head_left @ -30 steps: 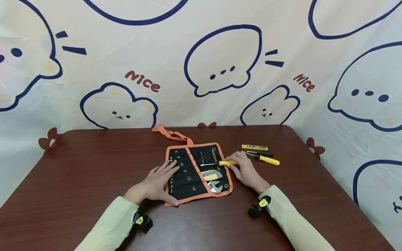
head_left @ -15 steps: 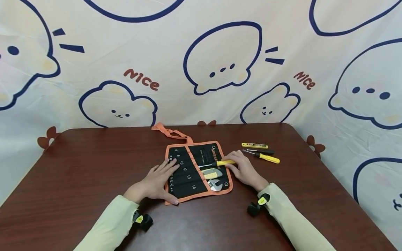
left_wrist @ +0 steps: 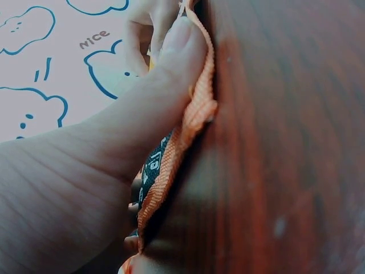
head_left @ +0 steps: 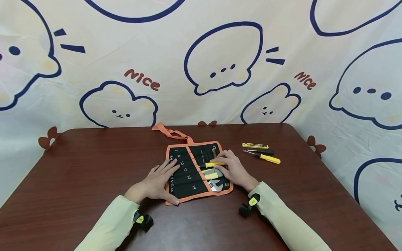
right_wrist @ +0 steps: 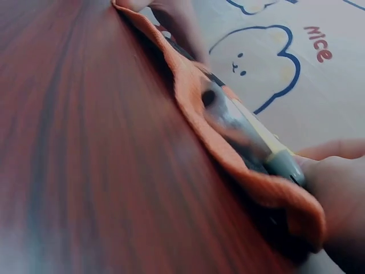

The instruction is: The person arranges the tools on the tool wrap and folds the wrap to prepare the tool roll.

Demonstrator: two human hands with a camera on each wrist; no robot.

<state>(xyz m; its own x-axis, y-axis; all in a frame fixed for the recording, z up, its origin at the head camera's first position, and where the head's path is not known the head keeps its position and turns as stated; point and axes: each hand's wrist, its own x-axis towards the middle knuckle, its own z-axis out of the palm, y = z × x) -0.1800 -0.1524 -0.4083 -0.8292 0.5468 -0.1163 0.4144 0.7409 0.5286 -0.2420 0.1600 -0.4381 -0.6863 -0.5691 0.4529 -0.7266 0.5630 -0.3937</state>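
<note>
now, right hand (head_left: 233, 169): fingers pinch yellow screwdriver (head_left: 214, 164)
yellow screwdriver: deeper in pouch (head_left: 181, 182) than before, likely nearly stowed
left hand (head_left: 156, 182): fingers spread on pouch

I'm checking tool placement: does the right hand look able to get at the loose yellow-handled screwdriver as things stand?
Probably, once free: the right hand pinches another yellow handle at the pouch, but only bare table shows between it and the loose screwdriver.

Your left hand (head_left: 154, 182) rests on the black pouch (head_left: 182, 184). Your right hand (head_left: 233, 169) pinches a yellow-handled screwdriver (head_left: 211, 164) over it, near an adjustable wrench (head_left: 215, 185).
</note>
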